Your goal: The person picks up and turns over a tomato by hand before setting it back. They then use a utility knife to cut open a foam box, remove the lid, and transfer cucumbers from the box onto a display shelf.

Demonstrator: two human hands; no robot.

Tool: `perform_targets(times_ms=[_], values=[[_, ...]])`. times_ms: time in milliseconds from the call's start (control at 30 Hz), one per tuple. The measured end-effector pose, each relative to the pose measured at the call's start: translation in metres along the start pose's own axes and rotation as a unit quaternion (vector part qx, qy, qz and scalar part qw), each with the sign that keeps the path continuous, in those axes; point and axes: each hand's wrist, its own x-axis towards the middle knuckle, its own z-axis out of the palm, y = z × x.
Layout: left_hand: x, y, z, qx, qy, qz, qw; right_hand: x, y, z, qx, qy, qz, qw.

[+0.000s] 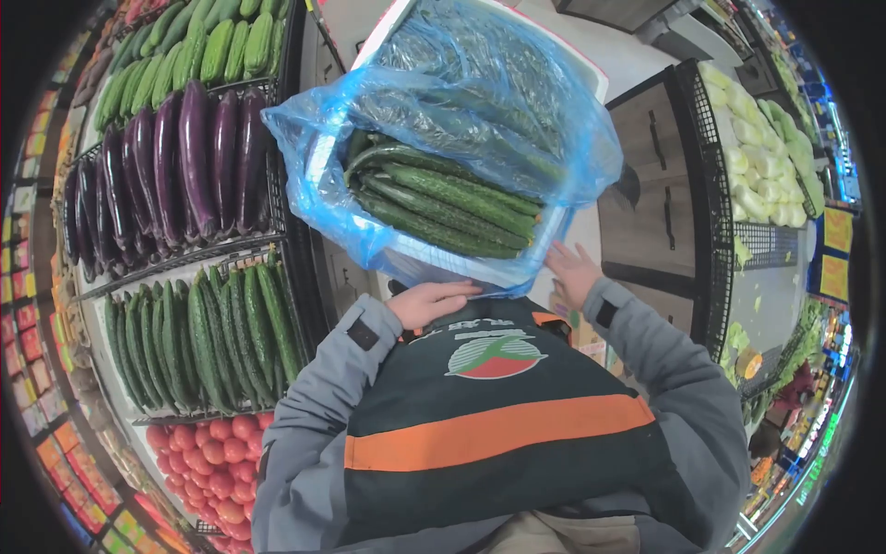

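Note:
A white box point(443, 265) lined with a blue plastic bag point(318, 198) stands in front of my body. Dark green cucumbers point(452, 198) lie in its near part, and the bag's film covers the far part. My left hand point(434, 303) rests at the near edge of the box, fingers stretched out and touching the bag. At the near right corner is my right hand point(572, 274), its fingers spread against the box's side. Neither hand holds anything that I can see.
On the left, black-edged shelves hold eggplants point(194, 162), cucumbers point(208, 337), tomatoes point(217, 462) and ridged green vegetables point(221, 51). A black rack point(706, 212) with wrapped pale vegetables point(761, 166) stands on the right, beside wooden cabinets point(655, 189).

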Motion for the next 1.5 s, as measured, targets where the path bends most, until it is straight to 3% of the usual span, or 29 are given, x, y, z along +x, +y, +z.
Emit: perform_targets(times_ms=[133,200,300,400,500,600,700,800,900,1000,1100,1200,1300,1400,1500], values=[[-0.015,-0.015,0.006,-0.083,0.115,0.017,0.99,0.016,0.005,0.074,-0.107,0.064,-0.042,0.991],[-0.032,-0.023,0.007,-0.088,0.222,0.005,0.971,0.023,0.029,0.126,-0.14,0.147,-0.036,0.979],[-0.085,-0.021,0.009,-0.086,0.257,-0.024,0.962,-0.017,0.046,0.112,-0.08,0.013,0.086,0.993],[-0.132,0.033,-0.011,0.004,0.312,0.007,0.95,-0.048,0.107,0.096,-0.075,-0.004,0.209,0.975],[-0.139,0.086,-0.054,0.178,0.419,0.068,0.888,-0.032,0.086,-0.03,0.127,0.199,0.281,0.93],[-0.108,0.127,-0.106,0.31,0.452,0.053,0.835,0.002,0.053,-0.131,0.239,0.387,0.216,0.864],[-0.067,0.133,-0.169,0.394,0.481,-0.107,0.776,0.022,0.035,-0.186,0.214,0.247,0.17,0.93],[-0.055,0.124,-0.218,0.369,0.507,-0.161,0.763,0.036,0.053,-0.182,0.141,0.189,0.183,0.954],[-0.058,0.143,-0.232,0.315,0.56,-0.092,0.761,0.037,0.092,-0.193,0.119,0.381,0.134,0.907],[-0.052,0.168,-0.247,0.272,0.607,-0.038,0.746,0.034,0.104,-0.256,0.176,0.442,0.146,0.868],[-0.031,0.19,-0.271,0.236,0.652,-0.017,0.72,0.062,0.132,-0.308,0.09,0.513,0.105,0.847],[-0.016,0.196,-0.302,0.282,0.64,-0.007,0.715,0.094,0.157,-0.364,-0.057,0.487,0.14,0.86],[-0.016,0.195,-0.323,0.226,0.6,-0.051,0.766,0.121,0.182,-0.402,-0.004,0.431,0.2,0.88],[-0.031,0.215,-0.299,0.096,0.531,-0.069,0.839,0.128,0.23,-0.401,0.002,0.354,0.304,0.885],[-0.066,0.226,-0.284,0.062,0.602,-0.013,0.796,0.085,0.24,-0.423,0.221,0.308,0.33,0.865]])
